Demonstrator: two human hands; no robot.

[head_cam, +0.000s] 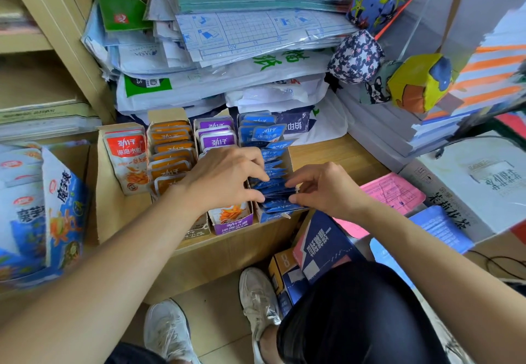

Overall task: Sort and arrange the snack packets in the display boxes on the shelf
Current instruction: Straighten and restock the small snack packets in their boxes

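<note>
- Blue foil snack packets (274, 192), rightmost cardboard display box (291, 161): near ones pinched by left hand (225, 178) and right hand (327, 190), apparently being squared.
- Orange packets (170, 147), purple packets (217, 135): already upright in rows.
- Far blue packets (267, 133): askew, left to do.

The blue packets (273, 187) are glossy plastic film, their display box (291, 161) matt card. The shelf (327, 153) shows pale wood grain. At twelve o'clock lie shiny plastic sleeves (242, 33); at two, patterned cloth pouches (355, 56).
</note>
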